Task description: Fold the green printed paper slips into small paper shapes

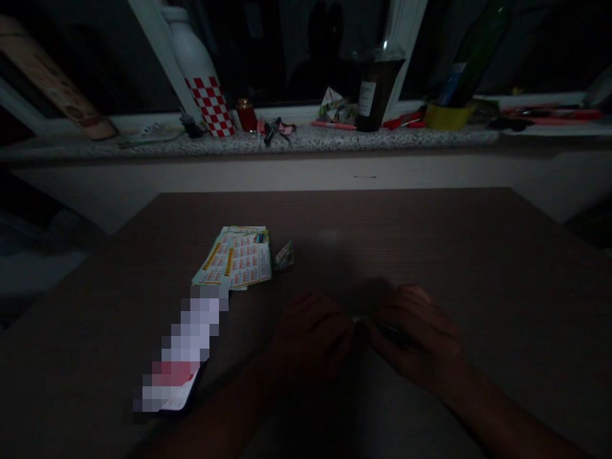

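Observation:
The scene is very dark. My left hand [310, 335] and my right hand [418, 335] rest low on the brown table [430, 236], fingers curled toward each other. They pinch a small flat thing [364, 320] between them that I cannot make out. Up to the left of my left hand lies a stack of printed paper sheets [236, 258]. A small folded paper piece [285, 255] sits just right of that stack.
A blurred-out flat object [184, 347] lies at the table's left front. Behind the table runs a stone windowsill [239, 143] with a white bottle with red checks [203, 83], a dark jar [375, 89], a green bottle [473, 51], pens and small clutter.

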### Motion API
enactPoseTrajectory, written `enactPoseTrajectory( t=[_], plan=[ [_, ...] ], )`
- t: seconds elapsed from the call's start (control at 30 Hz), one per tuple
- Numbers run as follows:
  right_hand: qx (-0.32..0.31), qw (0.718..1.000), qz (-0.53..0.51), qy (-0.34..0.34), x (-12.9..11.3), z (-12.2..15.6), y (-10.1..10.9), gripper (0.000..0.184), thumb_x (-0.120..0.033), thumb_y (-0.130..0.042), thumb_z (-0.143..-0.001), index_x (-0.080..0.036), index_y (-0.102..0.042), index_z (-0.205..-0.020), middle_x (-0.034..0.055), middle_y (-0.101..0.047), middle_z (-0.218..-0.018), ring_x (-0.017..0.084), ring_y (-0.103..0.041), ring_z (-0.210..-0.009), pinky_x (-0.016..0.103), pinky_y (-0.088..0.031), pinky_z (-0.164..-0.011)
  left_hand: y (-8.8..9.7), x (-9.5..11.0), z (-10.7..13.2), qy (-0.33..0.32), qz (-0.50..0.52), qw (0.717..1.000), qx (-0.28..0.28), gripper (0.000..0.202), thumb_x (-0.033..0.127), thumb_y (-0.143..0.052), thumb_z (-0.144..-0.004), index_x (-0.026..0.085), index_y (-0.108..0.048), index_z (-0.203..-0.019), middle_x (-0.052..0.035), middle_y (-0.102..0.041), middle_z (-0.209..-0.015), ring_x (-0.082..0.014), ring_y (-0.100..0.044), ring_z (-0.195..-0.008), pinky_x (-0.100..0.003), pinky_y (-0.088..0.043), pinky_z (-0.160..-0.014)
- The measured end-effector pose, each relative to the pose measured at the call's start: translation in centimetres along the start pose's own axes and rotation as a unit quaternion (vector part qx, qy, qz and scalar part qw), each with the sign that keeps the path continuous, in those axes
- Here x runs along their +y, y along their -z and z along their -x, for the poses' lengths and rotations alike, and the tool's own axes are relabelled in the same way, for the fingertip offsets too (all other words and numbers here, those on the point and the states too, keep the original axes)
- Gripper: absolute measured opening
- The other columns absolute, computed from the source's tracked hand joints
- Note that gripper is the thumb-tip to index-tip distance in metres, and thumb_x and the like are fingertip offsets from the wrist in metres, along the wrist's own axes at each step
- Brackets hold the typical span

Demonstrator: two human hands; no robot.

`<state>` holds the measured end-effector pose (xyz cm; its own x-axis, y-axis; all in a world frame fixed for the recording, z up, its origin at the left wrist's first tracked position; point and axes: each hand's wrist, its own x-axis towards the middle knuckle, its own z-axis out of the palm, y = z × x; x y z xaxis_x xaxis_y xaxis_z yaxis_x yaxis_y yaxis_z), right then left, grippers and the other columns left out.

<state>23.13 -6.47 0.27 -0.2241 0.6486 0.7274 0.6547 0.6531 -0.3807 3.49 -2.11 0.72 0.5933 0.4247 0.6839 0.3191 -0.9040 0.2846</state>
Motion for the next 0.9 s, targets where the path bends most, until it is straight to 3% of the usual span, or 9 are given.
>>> enactPoseTrajectory(
  t=[0.27, 0.4, 0.53, 0.73, 0.9],
  plan=[
    [0.033, 0.994, 0.082, -0.057, 1.6, 0.1, 0.9, 0.012, -0.014, -0.066, -0.078, -0.022, -0.058, -0.076, 0.0002, -0.065, -0.067, 0.017, -0.061, -0.062, 0.034, -0.046, -0.064, 0.9, -0.5, 0.3, 0.015, 0.042, 0.999, 0.027, 0.009, 0.009, -0.061, -0.077, 0.017, -0.059, -0.080, -0.0020, -0.064, -0.074, -0.0133, -0.059, -0.072, -0.028, -0.048, -0.067],
    [0.049, 0.990, 0.095, -0.091, 2.5, 0.5, 1.3, 0.010, -0.018, -0.065, -0.080, -0.022, -0.057, -0.075, 0.0008, -0.065, -0.067, 0.018, -0.062, -0.065, 0.034, -0.047, -0.066, 1.2, -0.6, 0.5, 0.069, 0.050, 0.996, 0.036, 0.008, 0.010, -0.061, -0.078, 0.017, -0.060, -0.081, -0.0027, -0.065, -0.075, -0.0132, -0.061, -0.071, -0.026, -0.049, -0.065],
    [0.020, 0.991, 0.075, -0.111, 1.9, 0.6, 1.1, 0.004, -0.020, -0.063, -0.082, -0.022, -0.059, -0.081, 0.0010, -0.067, -0.074, 0.018, -0.064, -0.070, 0.032, -0.048, -0.067, 1.0, -0.8, 0.8, 0.133, 0.088, 0.987, 0.027, 0.003, 0.016, -0.060, -0.081, 0.018, -0.061, -0.083, -0.0027, -0.065, -0.077, -0.0135, -0.062, -0.071, -0.025, -0.049, -0.063],
    [-0.013, 0.986, 0.022, -0.166, 1.3, 1.0, 0.6, 0.016, -0.023, -0.063, -0.083, -0.021, -0.061, -0.098, 0.0030, -0.069, -0.086, 0.018, -0.066, -0.079, 0.031, -0.050, -0.072, 0.2, -1.1, 1.3, 0.269, 0.194, 0.943, -0.006, 0.004, 0.019, -0.059, -0.082, 0.017, -0.060, -0.079, -0.0008, -0.062, -0.074, -0.0119, -0.059, -0.067, -0.023, -0.045, -0.061],
    [-0.008, 0.983, -0.025, -0.184, 1.1, 1.3, 0.4, 0.002, -0.020, -0.064, -0.082, -0.021, -0.062, -0.083, -0.0002, -0.068, -0.072, 0.014, -0.064, -0.063, 0.024, -0.050, -0.060, -0.2, -1.2, 1.5, 0.383, 0.248, 0.889, -0.017, 0.008, 0.025, -0.062, -0.080, 0.017, -0.063, -0.080, -0.0009, -0.062, -0.074, -0.0136, -0.058, -0.070, -0.024, -0.045, -0.063]
  ],
)
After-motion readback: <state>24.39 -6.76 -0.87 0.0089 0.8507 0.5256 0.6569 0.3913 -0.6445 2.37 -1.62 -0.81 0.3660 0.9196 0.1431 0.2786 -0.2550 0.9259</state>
